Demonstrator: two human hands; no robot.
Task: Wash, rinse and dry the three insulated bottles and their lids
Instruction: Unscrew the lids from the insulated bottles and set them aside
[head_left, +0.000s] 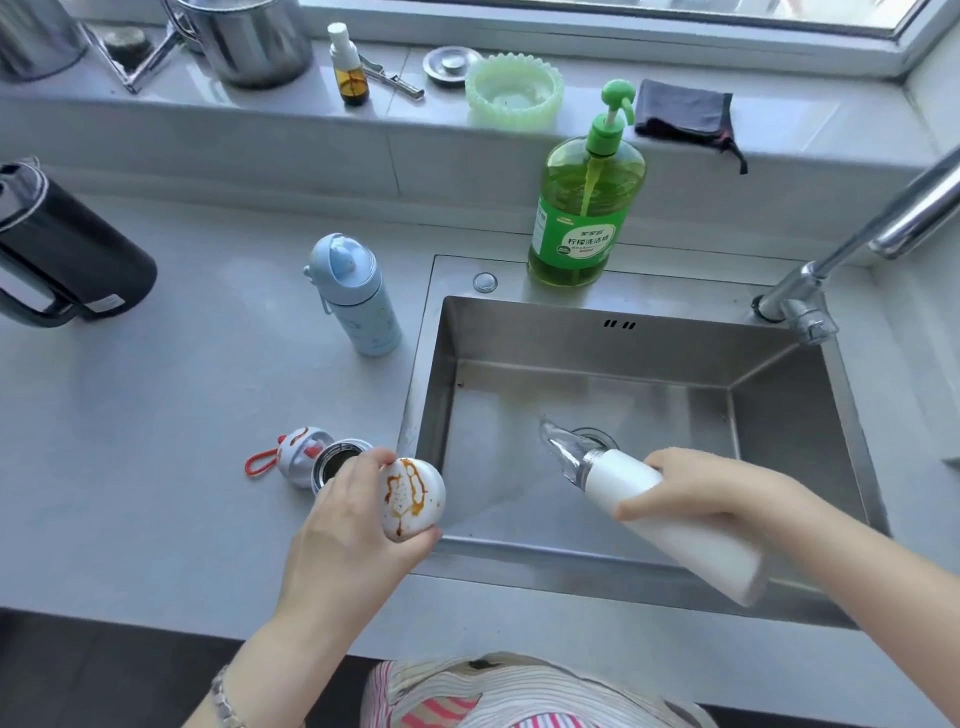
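Your right hand (711, 488) is gripping, fingers curled, the white cylindrical insulated bottle (711, 556) over the stainless steel sink (649, 353). Its long axis is slanting, mouth pointing down-left beyond your fingertips, pouring clear water (558, 449). Your left hand (343, 525) is clasping a white, orange-patterned rounded lid (413, 499).

Colours: white bottle (691, 525), white lid (413, 499) with orange-brown squiggle pattern, pale-blue bottle (358, 301), green dish-soap bottle (584, 208), black jug (78, 260), pale-green dish (514, 96), dark-grey cloth (683, 111), grey worktop (182, 415), silver sink (597, 353).
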